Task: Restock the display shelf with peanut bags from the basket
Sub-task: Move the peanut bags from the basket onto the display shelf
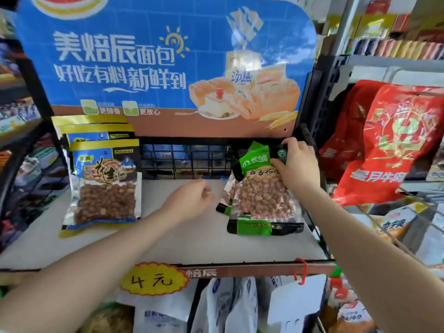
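My right hand (296,164) pinches the top of a green peanut bag (260,191) standing at three o'clock on the shelf (168,239), a second green bag just behind. My left hand (192,200), fingers loosely curled and empty, hovers at center; three blue bags (105,179) stand stacked at nine o'clock.

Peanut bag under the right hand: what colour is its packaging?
Green and black with a clear window, on the peanut bag held by the right hand; head view.

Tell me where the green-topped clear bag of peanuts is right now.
In the head view, the green-topped clear peanut bag stands at the right end of the pale shelf board, its top gripped by the right hand, with the left hand beside it.
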Motion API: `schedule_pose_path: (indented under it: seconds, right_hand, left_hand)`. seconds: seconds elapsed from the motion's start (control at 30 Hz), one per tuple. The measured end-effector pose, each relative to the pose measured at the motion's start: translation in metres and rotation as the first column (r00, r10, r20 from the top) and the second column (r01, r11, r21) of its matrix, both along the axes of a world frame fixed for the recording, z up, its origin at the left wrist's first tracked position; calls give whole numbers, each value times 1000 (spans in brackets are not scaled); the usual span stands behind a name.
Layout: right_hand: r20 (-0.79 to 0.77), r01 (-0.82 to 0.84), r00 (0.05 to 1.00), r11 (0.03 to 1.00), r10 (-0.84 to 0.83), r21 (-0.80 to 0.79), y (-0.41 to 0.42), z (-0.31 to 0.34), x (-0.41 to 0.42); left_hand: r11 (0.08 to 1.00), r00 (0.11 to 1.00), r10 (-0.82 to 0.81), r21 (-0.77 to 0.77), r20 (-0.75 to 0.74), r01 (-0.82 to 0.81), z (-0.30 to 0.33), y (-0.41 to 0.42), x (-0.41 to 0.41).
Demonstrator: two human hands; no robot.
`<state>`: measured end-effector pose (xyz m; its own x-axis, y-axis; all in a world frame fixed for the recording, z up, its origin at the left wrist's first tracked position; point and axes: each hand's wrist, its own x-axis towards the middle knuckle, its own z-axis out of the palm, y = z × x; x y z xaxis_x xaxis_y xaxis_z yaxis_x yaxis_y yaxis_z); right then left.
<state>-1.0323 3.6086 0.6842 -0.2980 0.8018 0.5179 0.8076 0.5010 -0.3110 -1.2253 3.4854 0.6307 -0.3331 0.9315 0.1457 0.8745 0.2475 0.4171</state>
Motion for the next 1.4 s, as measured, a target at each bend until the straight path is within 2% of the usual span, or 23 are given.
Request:
schedule_pose_path:
  seconds: [0.07,0.13,0.27,0.43,0.53,0.63,0.77,0.83,0.97,1.13,1.23,1.4]
  right_hand:
    - [92,92,991,995,-96,46,0,-1,-6]
    - [141,148,978,988,-153,50,-4,-3,-10]
    - [221,201,957,979,-187,-43,-24,-15,-6]
    - [75,117,991,987,-109,-107,-67,-26,25]
    - [-53,66,996,996,-69,-58,-103,-29,62]
    - [-119,112,986,992,-118,-60,-143,-41,108]
    - [-85,237,963,955,-255,-178,-192,-84,178]
    - [-29,322,938,897,-347,-304,-215,-116,215]
    - [55,432,879,742,-474,-513,-261,-181,294]
    - [135,508,775,480,-618,-716,-338,-252,410]
    - [188,468,764,330,-617,-820,-378,-291,481]
    - [245,420,720,127,-649,-898,-421,-368,567]
  left_hand:
    - [999,993,-32,-11,-116,31,4,-21,-3]
    - [997,983,-77,-1,-169,79,7,-37,-4]
    - [980,961,-158,84,-226,181,18,-63,8]
    - [923,924,-313,159,-217,350,31,-74,38]
    - [835,861,-455,227,-228,501,31,-76,70]
    - [706,767,-602,302,-222,641,26,-81,114]
    - [580,605,-780,180,-160,795,-7,-89,182]
    - [520,527,-842,83,-113,850,-37,-94,217]
    - [371,358,-924,-89,-133,924,-107,-105,297]
    - [263,276,-961,-342,-10,902,-194,-129,410]
    - [251,307,-950,-460,52,852,-239,-146,473]
    - [227,443,-880,-668,172,709,-337,-161,540]
